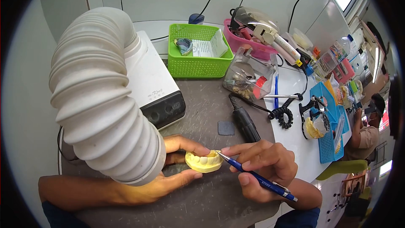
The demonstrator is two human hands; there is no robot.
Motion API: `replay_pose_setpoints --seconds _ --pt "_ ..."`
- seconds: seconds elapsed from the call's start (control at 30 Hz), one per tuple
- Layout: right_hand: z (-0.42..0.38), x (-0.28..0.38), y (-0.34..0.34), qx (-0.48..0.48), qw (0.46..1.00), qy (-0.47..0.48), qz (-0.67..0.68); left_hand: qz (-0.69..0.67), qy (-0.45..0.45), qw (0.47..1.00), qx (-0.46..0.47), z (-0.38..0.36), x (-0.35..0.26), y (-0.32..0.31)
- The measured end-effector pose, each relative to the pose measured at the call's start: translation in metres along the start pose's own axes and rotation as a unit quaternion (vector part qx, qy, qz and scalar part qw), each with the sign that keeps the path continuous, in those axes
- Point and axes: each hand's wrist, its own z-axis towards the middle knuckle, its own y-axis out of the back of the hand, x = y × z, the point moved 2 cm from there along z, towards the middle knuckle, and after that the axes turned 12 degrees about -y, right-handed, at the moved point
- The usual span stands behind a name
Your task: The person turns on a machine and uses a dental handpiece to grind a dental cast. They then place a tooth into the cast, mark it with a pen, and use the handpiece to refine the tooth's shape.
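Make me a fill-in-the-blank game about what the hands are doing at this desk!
1. The left hand holds a pale yellow plaster model of ____.
2. The right hand grips a pen whose colour is ____.
3. The square plastic basket at the back of the desk is coloured ____.
4. The big white ribbed hose hangs over the ____ arm.

Missing words: teeth; blue; green; left
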Motion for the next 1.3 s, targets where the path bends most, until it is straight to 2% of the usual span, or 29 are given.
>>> replay_pose_setpoints --seconds 0.2,0.27,0.57,0.7,0.77,1.17,1.3 --pt "0.0040 0.0005 -0.0032 0.015 0.999 0.041 -0.020 0.025 -0.011 1.000 0.004 0.0000 0.0001 -0.0001" --pt "0.0030 -0.0012 -0.0065 0.012 0.998 0.053 -0.032 0.023 -0.039 0.999 0.014 -0.0005 0.0021 0.0003" --pt "0.0007 -0.0016 -0.0097 0.007 0.998 0.043 -0.054 0.059 -0.060 0.996 0.030 -0.0017 0.0062 0.0036" --pt "0.0018 0.0011 -0.0077 0.025 0.997 0.035 -0.070 0.041 -0.061 0.997 0.021 -0.0005 0.0044 0.0033" --pt "0.0014 0.0009 -0.0078 0.024 0.997 0.027 -0.061 0.093 -0.027 0.994 0.040 -0.0010 0.0020 0.0046" --pt "0.0028 0.0049 -0.0086 0.013 0.998 0.013 -0.060 0.106 -0.028 0.993 0.036 -0.0014 0.0023 0.0048" --pt "0.0027 0.0010 -0.0071 0.031 0.997 0.035 -0.066 0.101 -0.021 0.994 0.040 -0.0012 0.0008 0.0048"
